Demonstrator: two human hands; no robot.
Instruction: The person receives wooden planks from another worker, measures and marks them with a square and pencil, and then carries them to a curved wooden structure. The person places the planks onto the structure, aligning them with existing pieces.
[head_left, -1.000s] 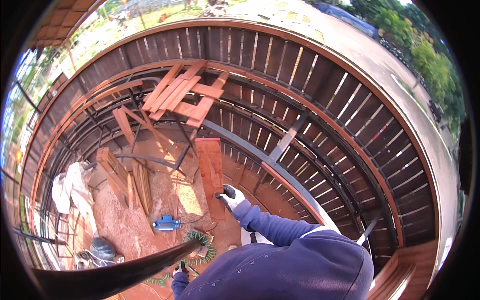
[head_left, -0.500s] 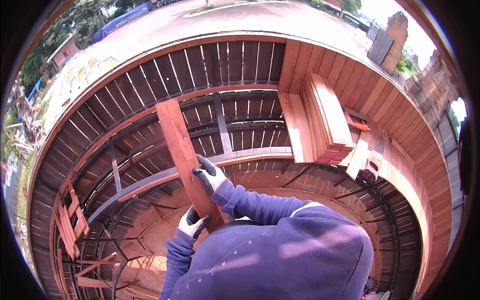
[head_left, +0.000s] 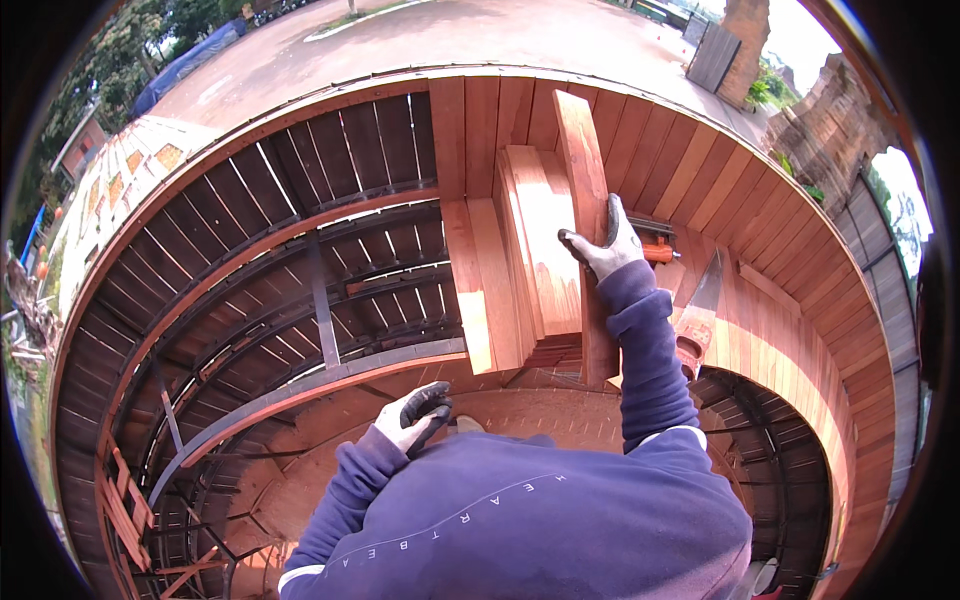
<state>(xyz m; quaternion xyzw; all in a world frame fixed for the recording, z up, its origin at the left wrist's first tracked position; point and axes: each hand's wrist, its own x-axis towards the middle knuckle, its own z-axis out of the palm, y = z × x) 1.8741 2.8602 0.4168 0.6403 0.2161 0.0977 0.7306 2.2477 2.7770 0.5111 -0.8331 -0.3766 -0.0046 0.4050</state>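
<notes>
My right hand (head_left: 607,243), in a grey and black glove, grips a long reddish wooden plank (head_left: 581,170) that stands on its edge beside a stack of similar planks (head_left: 535,250) on the deck. My left hand (head_left: 412,413), gloved the same way, hangs free near my chest with fingers loosely curled and nothing in it. Both arms wear a dark blue hooded top.
A curved wooden deck (head_left: 760,300) on a metal frame (head_left: 320,300) surrounds me, with open joists on the left and laid boards on the right. A handsaw (head_left: 700,300) and an orange tool (head_left: 655,252) lie on the boards by the stack. Below is bare ground.
I have turned to the right. The plank held in both hands earlier is now at the stack, gripped by my right hand only; my left hand has let go.
</notes>
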